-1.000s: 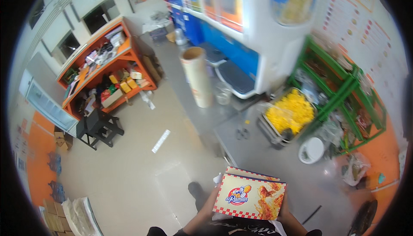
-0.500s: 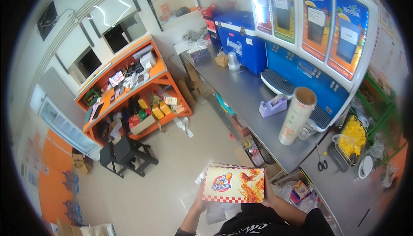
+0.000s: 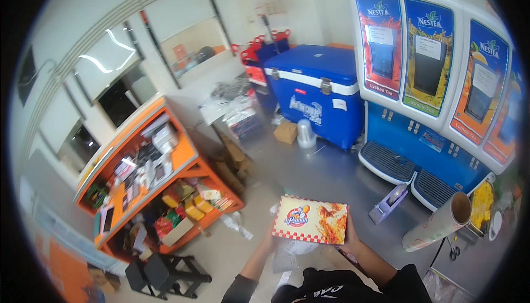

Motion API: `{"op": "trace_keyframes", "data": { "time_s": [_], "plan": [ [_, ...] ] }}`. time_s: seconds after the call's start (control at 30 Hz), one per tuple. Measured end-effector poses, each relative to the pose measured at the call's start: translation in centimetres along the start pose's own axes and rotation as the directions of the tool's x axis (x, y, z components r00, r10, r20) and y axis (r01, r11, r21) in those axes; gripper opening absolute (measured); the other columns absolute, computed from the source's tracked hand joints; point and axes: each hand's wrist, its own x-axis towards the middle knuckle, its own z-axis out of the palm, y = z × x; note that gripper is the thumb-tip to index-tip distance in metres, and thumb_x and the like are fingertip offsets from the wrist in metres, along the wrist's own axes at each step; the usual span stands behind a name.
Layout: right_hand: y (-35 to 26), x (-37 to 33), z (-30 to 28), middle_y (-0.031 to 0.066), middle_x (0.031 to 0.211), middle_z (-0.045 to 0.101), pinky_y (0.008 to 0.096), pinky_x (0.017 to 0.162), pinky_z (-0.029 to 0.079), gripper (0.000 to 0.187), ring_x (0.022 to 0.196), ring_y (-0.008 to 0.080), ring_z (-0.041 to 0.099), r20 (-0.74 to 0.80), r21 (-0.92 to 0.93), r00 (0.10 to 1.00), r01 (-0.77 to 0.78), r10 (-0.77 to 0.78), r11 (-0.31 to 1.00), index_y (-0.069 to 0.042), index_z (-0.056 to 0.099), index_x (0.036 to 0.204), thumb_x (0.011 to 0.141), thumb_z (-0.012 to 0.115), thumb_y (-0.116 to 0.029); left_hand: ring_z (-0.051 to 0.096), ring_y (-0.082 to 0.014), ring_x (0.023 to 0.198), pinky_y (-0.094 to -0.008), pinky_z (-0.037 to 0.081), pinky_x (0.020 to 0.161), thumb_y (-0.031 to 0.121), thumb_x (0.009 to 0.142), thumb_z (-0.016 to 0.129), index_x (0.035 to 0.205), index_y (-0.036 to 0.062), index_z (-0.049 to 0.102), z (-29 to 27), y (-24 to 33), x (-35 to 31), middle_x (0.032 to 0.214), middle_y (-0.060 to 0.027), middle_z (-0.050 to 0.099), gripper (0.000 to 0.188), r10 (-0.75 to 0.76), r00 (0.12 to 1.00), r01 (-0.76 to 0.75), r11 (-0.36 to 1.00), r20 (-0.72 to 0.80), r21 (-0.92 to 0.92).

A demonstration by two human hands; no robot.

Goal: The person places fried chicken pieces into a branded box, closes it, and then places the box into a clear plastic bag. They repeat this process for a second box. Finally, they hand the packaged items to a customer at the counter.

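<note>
Between my two hands is a cream cardboard food box (image 3: 310, 220) with a red-checked edge and a fried-chicken picture on top. My left hand (image 3: 269, 240) grips its left side, and my right hand (image 3: 351, 240) has hold of the right side. Most of my fingers are hidden under and behind the box. It is held in front of my body, close to the edge of the steel counter (image 3: 337, 173).
On the counter stand a blue cooler box (image 3: 320, 90), a drink dispenser (image 3: 441, 120), a purple tape dispenser (image 3: 388, 203), a tall plastic-film roll (image 3: 436, 223) and scissors (image 3: 454, 249). Black stools (image 3: 165, 275) and an orange shelf desk (image 3: 187, 176) are at the left.
My view has shifted toward the counter, so the cooler and drink dispenser look larger and closer. The box stays in both hands, now nearer the counter.
</note>
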Motion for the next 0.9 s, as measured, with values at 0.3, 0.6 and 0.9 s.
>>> {"op": "trace_keyframes", "data": {
  "time_s": [0.3,0.6,0.9],
  "plan": [
    [-6.1,12.7,-6.5,0.0115,0.141,0.045,0.045,0.105,0.039,0.09,0.126,0.0264,0.049,-0.47,-0.292,0.773,0.32,-0.427,0.901,-0.01,0.036,0.142,0.084,0.03,-0.079,0.046,-0.0216,0.127,-0.0384,0.037,0.107,0.053,0.098,0.033,0.143,0.0064,0.033,3.9,4.8,25.9,0.14,-0.0099,0.046,0.065,-0.213,0.849,0.15,0.975,0.483,0.165],
    [-8.5,17.0,-7.5,0.0106,0.14,0.047,0.0454,0.1,0.045,0.089,0.122,0.0263,0.053,-0.657,-0.333,0.433,0.567,-0.617,0.753,-0.011,0.034,0.144,0.085,0.031,-0.078,0.046,-0.0173,0.127,-0.0312,0.038,0.103,0.047,0.1,0.037,0.143,0.0065,0.038,11.4,5.1,38.8,0.139,-0.0092,0.046,0.059,-0.468,0.607,0.246,0.879,0.643,0.408],
    [-8.5,16.1,-5.5,0.0137,0.14,0.046,0.0369,0.106,0.035,0.091,0.127,0.0238,0.047,-0.8,-0.47,0.136,0.461,-0.584,0.752,-0.002,0.033,0.143,0.088,0.028,-0.075,0.047,-0.0302,0.116,-0.0339,0.038,0.093,0.03,0.094,0.053,0.137,0.0051,0.043,11.6,3.6,43.2,0.126,-0.0182,0.051,0.05,-0.324,0.517,-0.466,0.669,0.792,0.579]
  ]
}}
